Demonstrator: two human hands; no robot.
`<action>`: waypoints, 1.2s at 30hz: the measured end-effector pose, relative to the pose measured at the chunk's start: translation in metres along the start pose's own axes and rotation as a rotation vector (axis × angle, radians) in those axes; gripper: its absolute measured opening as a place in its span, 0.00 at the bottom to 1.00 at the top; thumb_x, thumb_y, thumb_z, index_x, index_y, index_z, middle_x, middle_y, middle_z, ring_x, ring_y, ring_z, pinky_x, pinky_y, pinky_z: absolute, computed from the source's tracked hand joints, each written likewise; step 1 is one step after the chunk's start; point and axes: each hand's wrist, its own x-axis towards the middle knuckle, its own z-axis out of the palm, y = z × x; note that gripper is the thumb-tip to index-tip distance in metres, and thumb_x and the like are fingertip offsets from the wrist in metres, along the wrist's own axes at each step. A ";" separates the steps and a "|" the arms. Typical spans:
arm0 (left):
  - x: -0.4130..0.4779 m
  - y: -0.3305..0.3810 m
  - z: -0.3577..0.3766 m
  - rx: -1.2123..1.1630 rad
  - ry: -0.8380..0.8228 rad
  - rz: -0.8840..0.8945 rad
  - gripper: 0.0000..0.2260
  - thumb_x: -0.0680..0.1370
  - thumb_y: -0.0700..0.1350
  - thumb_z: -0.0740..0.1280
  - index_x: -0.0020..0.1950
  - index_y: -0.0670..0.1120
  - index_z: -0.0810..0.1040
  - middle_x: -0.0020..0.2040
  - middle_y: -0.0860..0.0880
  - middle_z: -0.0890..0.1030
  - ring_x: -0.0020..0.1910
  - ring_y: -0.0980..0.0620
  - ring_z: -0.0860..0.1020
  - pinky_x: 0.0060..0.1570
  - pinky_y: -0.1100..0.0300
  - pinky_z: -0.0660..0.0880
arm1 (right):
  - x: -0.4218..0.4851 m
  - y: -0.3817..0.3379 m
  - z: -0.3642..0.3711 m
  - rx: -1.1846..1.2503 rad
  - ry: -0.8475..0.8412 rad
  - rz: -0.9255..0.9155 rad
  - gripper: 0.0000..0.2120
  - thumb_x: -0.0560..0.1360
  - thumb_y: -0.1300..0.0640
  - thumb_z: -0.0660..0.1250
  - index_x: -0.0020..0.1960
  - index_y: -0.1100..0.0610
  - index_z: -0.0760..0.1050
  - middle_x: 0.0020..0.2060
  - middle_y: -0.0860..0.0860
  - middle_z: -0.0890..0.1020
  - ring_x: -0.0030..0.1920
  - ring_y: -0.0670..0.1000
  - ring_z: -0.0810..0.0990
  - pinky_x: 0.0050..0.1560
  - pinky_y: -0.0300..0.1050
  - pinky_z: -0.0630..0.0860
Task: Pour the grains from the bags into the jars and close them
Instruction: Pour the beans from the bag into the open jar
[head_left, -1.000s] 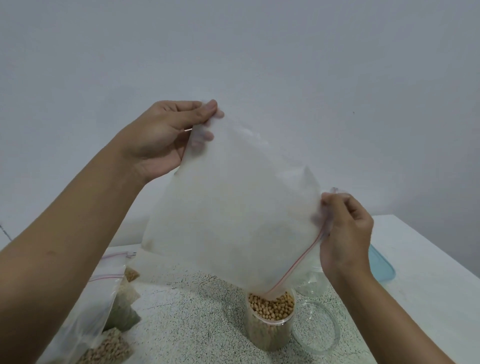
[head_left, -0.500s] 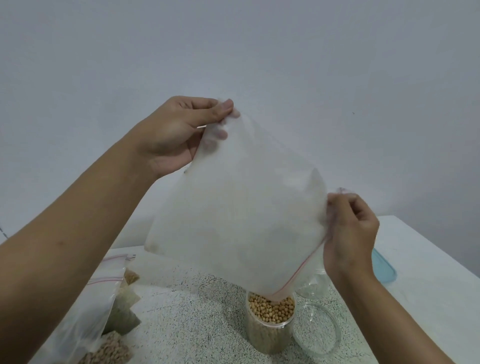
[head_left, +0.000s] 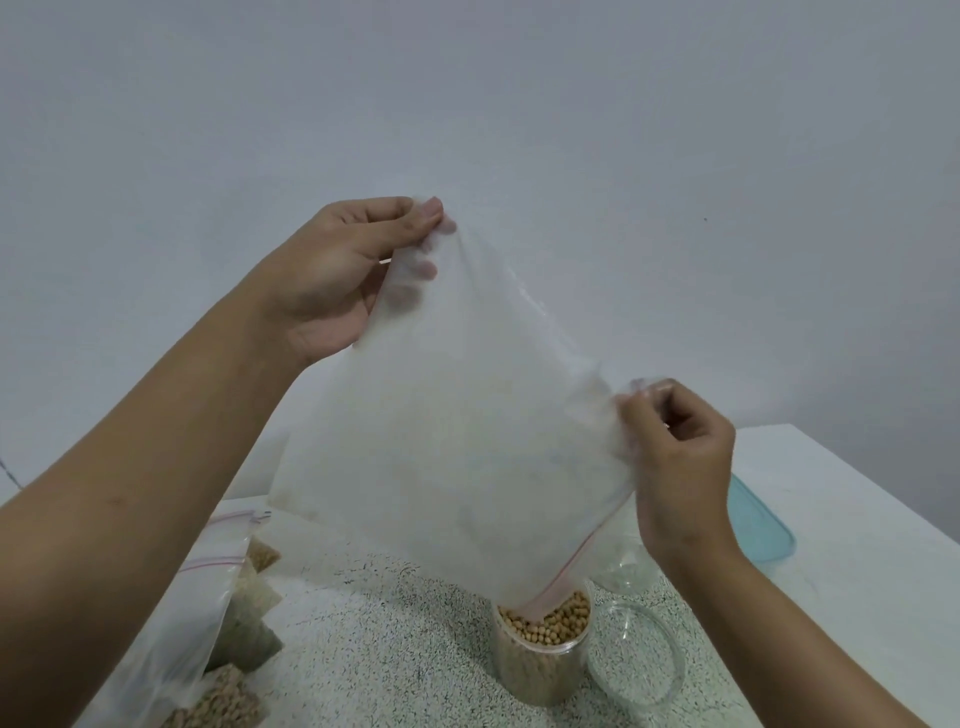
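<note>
1. A speckled grey-and-white mat (head_left: 405, 649) covers the near part of a white table (head_left: 857, 597), which ends at a plain pale wall (head_left: 519, 104). The table's right edge slants off toward the frame's corner.
2. Nearest, at the lower left, lie clear zip bags of grains (head_left: 239, 623). A bare strip of mat separates them from the clear round plastic jar of tan beans (head_left: 543, 660).
3. A clear round lid (head_left: 636, 670) lies flat just beside the jar on its right. Behind it stands another clear vessel (head_left: 628, 569), partly hidden. A teal plastic lid (head_left: 763, 525) lies farther right, near the table's edge.
4. Over the jar hangs the large, cloudy-white, empty zip bag (head_left: 457, 441), tilted, with its red-lined mouth corner dipping into the jar's opening.
5. The left hand (head_left: 332, 280) pinches the bag's top corner between thumb and fingers. The right hand (head_left: 680, 457) pinches the upper end of the zip edge with curled fingers.
6. Compared with half a second ago, both hands and the bag have barely shifted, and the corner is still at the jar's mouth.
7. The jar is filled almost to its rim and stands uncapped.
</note>
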 end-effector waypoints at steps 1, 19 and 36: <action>0.000 0.000 0.000 0.008 -0.003 0.009 0.07 0.76 0.50 0.70 0.46 0.47 0.84 0.43 0.51 0.78 0.38 0.55 0.77 0.47 0.59 0.72 | 0.001 0.000 0.000 0.022 0.020 0.016 0.20 0.77 0.68 0.68 0.34 0.62 0.59 0.34 0.59 0.59 0.35 0.53 0.58 0.36 0.44 0.57; -0.003 -0.019 0.015 0.833 0.125 0.549 0.10 0.86 0.56 0.58 0.59 0.51 0.72 0.34 0.38 0.71 0.30 0.40 0.68 0.31 0.53 0.66 | 0.017 0.015 -0.001 0.102 0.116 0.263 0.15 0.84 0.55 0.62 0.38 0.50 0.70 0.31 0.44 0.72 0.32 0.42 0.71 0.34 0.37 0.71; 0.022 -0.005 0.056 0.826 -0.106 0.516 0.12 0.85 0.56 0.59 0.54 0.47 0.71 0.30 0.53 0.67 0.29 0.54 0.63 0.31 0.62 0.62 | 0.020 0.025 -0.012 -0.039 0.295 0.298 0.16 0.84 0.54 0.59 0.38 0.51 0.66 0.29 0.40 0.71 0.30 0.39 0.69 0.34 0.35 0.67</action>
